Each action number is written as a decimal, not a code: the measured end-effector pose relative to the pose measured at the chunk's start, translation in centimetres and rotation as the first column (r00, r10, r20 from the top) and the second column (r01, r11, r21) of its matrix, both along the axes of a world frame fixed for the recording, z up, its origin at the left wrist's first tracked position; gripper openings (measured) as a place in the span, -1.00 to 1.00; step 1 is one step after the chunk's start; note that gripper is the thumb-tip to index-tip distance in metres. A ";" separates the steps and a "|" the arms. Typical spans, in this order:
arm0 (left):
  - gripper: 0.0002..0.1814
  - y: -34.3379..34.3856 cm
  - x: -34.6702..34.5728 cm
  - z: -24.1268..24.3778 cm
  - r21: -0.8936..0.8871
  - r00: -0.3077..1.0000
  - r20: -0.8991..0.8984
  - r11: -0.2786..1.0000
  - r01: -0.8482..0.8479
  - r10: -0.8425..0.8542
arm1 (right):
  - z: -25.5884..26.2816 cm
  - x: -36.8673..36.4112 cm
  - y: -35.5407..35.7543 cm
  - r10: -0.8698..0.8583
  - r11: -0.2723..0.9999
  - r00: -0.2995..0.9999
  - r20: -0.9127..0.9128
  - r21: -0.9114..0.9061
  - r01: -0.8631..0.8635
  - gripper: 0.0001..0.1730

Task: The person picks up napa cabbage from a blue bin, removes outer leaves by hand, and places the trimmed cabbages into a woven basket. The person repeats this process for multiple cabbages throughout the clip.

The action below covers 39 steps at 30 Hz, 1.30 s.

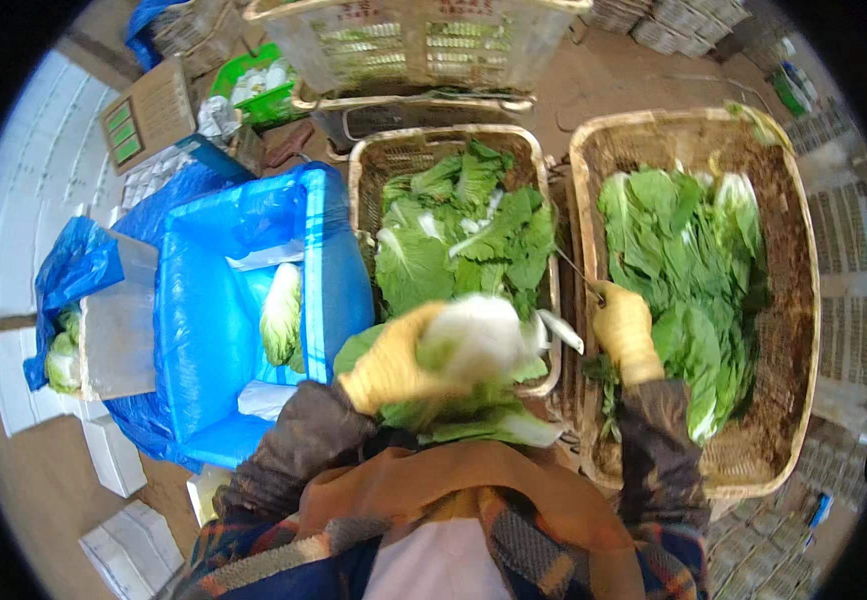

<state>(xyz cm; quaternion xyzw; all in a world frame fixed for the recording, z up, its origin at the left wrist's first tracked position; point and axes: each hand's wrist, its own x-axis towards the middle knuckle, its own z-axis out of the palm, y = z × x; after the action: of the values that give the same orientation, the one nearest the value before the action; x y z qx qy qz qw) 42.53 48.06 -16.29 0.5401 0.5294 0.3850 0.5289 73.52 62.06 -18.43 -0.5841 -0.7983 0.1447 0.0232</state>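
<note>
My left hand (pixel 396 364), in a yellow glove, grips a head of Chinese cabbage (pixel 475 337) near my body; its white base is blurred. Loose green leaves (pixel 415 274) fill much of the middle plastic crate (pixel 357 172) just beyond it. In my right hand (pixel 623 326), also gloved, is a thin-bladed knife (pixel 576 268) that points up and left over the gap between two crates. The right crate (pixel 805 300) holds several leafy cabbages (pixel 681 247). A trimmed Chinese cabbage (pixel 281 315) lies in the blue-lined box (pixel 201 322) on the left.
A tall crate of greens (pixel 433 45) stands beyond the middle crate. At the upper left are a green basket (pixel 253 86) and a cardboard box (pixel 150 112). White foam boxes (pixel 132 547) sit on the floor at lower left. Another box (pixel 122 322) adjoins the blue lining.
</note>
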 end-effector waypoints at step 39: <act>0.28 10.7 -4.3 -1.4 -0.138 0.823 0.567 0.989 0.059 0.030 | -0.5 -9.3 4.9 -0.577 0.781 0.042 -0.816 -0.565 -0.266 -0.37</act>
<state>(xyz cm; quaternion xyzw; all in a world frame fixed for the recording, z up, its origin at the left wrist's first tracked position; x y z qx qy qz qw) 38.23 58.79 -17.69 0.3641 0.3714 0.4834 0.7041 64.21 66.99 -18.98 -0.3845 -0.3907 0.7366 0.3961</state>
